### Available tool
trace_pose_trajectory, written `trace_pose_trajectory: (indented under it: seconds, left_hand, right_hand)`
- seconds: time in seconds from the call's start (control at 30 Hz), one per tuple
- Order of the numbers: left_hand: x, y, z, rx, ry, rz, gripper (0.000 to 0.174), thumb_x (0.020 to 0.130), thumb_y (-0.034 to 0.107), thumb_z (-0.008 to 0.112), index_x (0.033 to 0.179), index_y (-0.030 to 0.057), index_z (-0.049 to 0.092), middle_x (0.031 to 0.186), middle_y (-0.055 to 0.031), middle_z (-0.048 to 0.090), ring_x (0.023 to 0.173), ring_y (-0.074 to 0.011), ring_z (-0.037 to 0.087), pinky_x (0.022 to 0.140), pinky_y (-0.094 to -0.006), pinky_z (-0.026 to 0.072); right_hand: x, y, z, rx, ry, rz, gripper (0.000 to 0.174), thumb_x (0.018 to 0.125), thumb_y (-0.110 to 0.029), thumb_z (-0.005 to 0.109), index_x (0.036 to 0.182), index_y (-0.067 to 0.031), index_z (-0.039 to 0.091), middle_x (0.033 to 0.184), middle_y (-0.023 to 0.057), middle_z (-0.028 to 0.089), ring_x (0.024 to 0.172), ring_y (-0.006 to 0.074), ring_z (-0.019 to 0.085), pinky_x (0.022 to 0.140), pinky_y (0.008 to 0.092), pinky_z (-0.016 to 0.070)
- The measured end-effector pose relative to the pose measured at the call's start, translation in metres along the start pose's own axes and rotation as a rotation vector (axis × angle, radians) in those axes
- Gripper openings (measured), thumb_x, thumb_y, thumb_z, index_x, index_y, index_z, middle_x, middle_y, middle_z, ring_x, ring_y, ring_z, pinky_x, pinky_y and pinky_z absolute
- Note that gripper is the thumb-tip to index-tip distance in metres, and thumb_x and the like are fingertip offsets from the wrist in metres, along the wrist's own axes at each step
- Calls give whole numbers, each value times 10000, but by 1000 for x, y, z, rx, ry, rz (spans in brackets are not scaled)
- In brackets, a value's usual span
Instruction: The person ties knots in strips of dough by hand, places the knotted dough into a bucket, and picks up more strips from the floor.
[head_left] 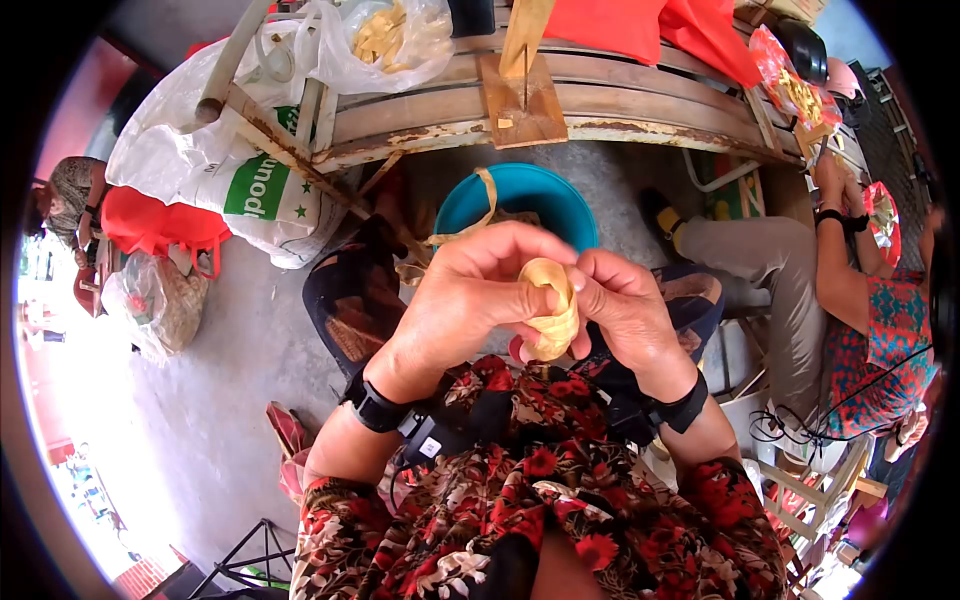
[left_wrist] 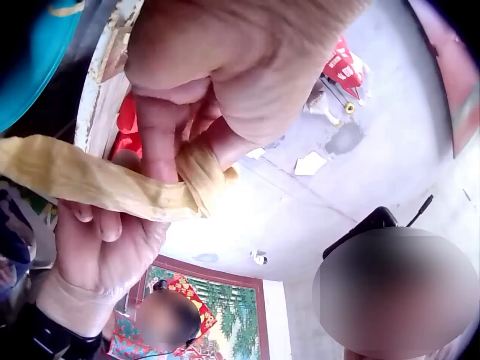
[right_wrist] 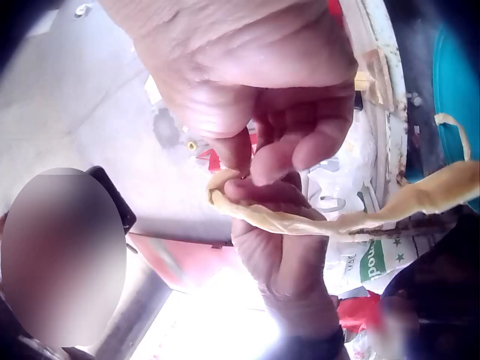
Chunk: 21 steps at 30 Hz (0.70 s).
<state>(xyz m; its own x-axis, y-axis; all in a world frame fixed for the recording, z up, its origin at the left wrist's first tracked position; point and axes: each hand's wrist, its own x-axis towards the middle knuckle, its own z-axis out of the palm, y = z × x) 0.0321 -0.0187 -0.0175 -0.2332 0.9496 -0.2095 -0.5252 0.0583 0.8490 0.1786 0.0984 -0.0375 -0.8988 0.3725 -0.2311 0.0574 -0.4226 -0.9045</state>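
A pale yellow flat strip (head_left: 548, 320) is coiled into a ring between the two hands, in front of the chest. My left hand (head_left: 470, 295) grips the coil from the left, its thumb lying across the ring. From the right, my right hand (head_left: 628, 310) pinches the coil's edge between thumb and fingers. In the left wrist view the strip (left_wrist: 97, 184) wraps round a left finger and runs off in a long tail. The right wrist view shows the tail (right_wrist: 345, 225) leading toward the bucket side. Some fingertips are hidden behind the coil.
A teal bucket (head_left: 575, 205) stands between the knees, with a yellow strip (head_left: 487, 205) over its rim. Beyond is a slatted bench (head_left: 410, 122) bearing a wooden block (head_left: 540, 125) and a plastic bag (head_left: 430, 45). White sacks (head_left: 225, 195) stand left; another person (head_left: 850, 290) sits right.
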Motion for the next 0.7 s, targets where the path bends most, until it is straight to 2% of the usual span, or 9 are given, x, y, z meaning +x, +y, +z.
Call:
trace_pose_trajectory:
  seconds: [0.03,0.07,0.17,0.2,0.33,0.47,0.57,0.6,0.7]
  left_hand:
    - [0,-3,-2,-5,-15,17,163,803,-4,631,955,9,574,841,-57,625,759,-136,610,627,-257,511]
    - [0,-6,-4,120,55,83,124,788,11,650,904,7,604,822,-47,633,747,-108,606,623,-242,505]
    - [2,-10,-3,480,212,187,100,777,29,667,854,-15,623,804,-39,643,729,-79,600,630,-222,495]
    - [4,-14,-1,524,267,188,78,775,32,667,810,-28,632,789,-40,650,714,-69,598,636,-214,489]
    - [2,-19,9,441,158,296,159,810,21,620,962,-14,588,837,-54,640,739,-77,592,638,-228,481]
    - [1,-19,-3,28,82,130,170,831,35,587,991,31,527,866,-44,610,794,-89,569,665,-223,453]
    - [3,-22,0,-139,28,-55,167,856,135,574,980,30,536,865,-52,609,753,-107,580,645,-225,461]
    - [4,-23,-1,-150,-42,-157,227,872,237,556,963,28,546,827,-56,609,670,-127,589,594,-221,463]
    - [0,-16,-8,-266,-276,-363,267,876,277,553,956,23,558,770,-50,602,593,-129,586,534,-222,462]
  right_hand:
    - [0,1,0,-9,-2,-2,202,906,-224,564,847,-31,544,708,38,589,498,75,550,465,171,441]
    - [-1,2,1,-114,135,-9,210,865,-189,626,969,-30,537,750,33,577,526,54,546,450,170,438]
    - [-3,-3,10,-171,172,-286,354,839,-110,645,1139,-41,471,823,37,563,562,43,547,436,172,440]
    - [-6,-7,10,-360,94,-270,493,828,-19,615,1259,-58,379,914,53,564,596,42,543,455,165,446]
    - [-6,-5,21,-250,307,-169,464,845,12,559,1273,-59,393,940,77,592,547,33,500,447,170,411]
    - [-15,-15,6,423,-33,87,525,843,16,529,1334,-54,358,910,81,606,531,18,446,426,157,312]
    - [-12,-15,3,438,-68,-8,535,842,8,545,1337,-54,351,922,81,606,539,16,439,441,159,322]
    - [-12,-14,2,351,-79,-52,498,867,-17,542,1329,-52,357,929,81,606,540,15,444,460,154,339]
    - [-14,-12,13,48,36,-213,420,890,-41,534,1282,-42,383,902,61,592,580,27,475,512,168,389]
